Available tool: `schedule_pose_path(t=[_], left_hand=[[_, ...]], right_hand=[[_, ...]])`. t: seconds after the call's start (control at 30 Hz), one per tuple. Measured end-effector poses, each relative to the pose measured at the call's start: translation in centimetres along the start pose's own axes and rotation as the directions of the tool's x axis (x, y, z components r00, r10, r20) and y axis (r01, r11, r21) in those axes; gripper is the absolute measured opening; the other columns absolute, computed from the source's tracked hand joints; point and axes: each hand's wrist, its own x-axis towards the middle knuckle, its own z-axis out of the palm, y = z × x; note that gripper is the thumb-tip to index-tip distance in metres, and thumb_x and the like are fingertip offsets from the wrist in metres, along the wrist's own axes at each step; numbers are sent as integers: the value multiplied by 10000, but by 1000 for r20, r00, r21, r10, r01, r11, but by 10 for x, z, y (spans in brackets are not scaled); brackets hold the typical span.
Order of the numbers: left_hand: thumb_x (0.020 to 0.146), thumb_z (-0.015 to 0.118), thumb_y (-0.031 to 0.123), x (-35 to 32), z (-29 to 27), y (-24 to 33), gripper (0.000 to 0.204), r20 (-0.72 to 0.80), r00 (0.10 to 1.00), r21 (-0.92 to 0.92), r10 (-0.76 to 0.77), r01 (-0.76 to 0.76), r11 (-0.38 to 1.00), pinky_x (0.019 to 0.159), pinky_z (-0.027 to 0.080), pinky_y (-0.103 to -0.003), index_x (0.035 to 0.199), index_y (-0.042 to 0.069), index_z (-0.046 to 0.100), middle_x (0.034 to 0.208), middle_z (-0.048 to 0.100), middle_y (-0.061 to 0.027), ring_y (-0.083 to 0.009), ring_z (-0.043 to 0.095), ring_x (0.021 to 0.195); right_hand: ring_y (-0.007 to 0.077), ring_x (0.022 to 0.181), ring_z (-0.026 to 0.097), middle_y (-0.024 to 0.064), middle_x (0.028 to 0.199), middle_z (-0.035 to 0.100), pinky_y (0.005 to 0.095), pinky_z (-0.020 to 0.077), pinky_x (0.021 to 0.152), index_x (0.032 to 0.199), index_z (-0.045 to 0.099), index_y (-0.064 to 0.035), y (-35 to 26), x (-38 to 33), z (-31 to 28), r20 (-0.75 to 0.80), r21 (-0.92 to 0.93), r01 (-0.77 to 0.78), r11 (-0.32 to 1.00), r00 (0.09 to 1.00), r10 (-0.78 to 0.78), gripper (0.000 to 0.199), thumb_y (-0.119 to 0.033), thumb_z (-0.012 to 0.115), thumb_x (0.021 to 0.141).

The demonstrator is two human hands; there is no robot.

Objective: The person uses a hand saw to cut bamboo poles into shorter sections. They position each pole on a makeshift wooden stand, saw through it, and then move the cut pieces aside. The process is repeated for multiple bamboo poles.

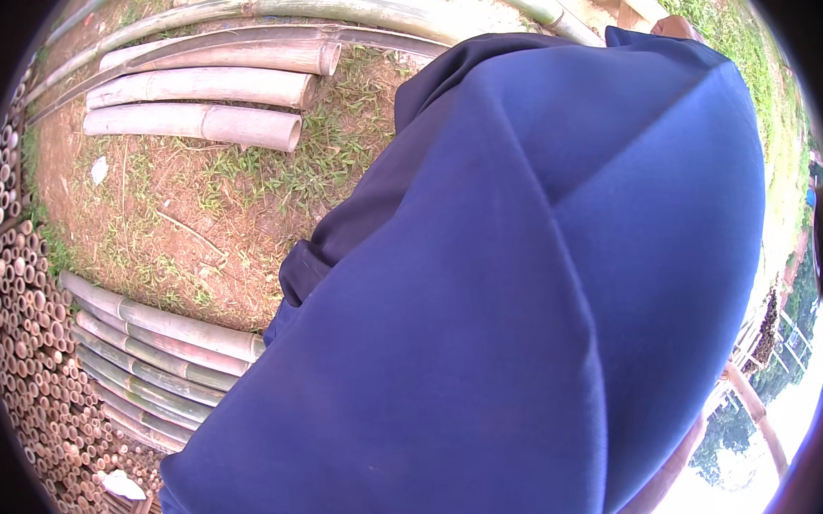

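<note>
While your blue sleeve (pixel 522 298) fills most of the view, neither of your hands shows, so their grip cannot be told; cut bamboo poles (pixel 198 101) lie on the bare ground (pixel 202 228) ahead, perhaps awaiting your reach, beside stacked culms (pixel 35 379)

- Bare brown ground (pixel 202 219) with sparse grass, outdoors in daylight;
- thick bamboo poles (pixel 198 124) lying above; more poles (pixel 152 357) below;
- stacked bamboo ends (pixel 26 379) at left.
</note>
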Motion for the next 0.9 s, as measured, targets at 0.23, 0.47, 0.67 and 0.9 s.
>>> schedule_pose_path(t=[0.23, 0.47, 0.67, 0.9], left_hand=[[860, 729, 185, 12, 4, -3, 245, 4, 1000, -33, -18, 18, 999, 901, 585, -484, 1055, 45, 775, 1080, 765, -195, -336, 739, 1070], [862, 736, 185, 12, -6, -47, 252, 44, 977, -76, -211, 213, 974, 904, 590, -493, 1058, 30, 770, 1083, 761, -219, -354, 738, 1075], [894, 717, 227, 12, -6, -80, 306, 21, 983, -35, -183, 184, 982, 905, 568, -465, 1161, 79, 748, 1102, 752, -197, -351, 726, 1055], [907, 659, 232, 3, -8, -118, 255, 199, 965, 281, -173, 113, 953, 854, 549, -484, 1014, 24, 760, 913, 754, -222, -394, 726, 923]], right_hand=[[301, 875, 714, 276, 966, 699, 382, 589, 801, 1126, 555, 74, -1, -2, -4, -10, 145, -28, 989, 999, 30, 169, 47, 596, 965], [318, 996, 740, 306, 1086, 728, 397, 573, 898, 1283, 495, 123, 12, 2, -61, 209, 174, -4, 985, 977, -33, 362, 149, 515, 922], [251, 1026, 749, 143, 1102, 775, 365, 563, 926, 1185, 659, 21, 9, -43, -155, -348, -836, -239, 494, 927, -139, 295, 77, 657, 895], [335, 1466, 427, 126, 1536, 526, 558, 159, 1251, 1335, 634, -120, 53, -133, -258, -497, -817, -558, -143, 809, -315, 547, -255, 796, 831]])
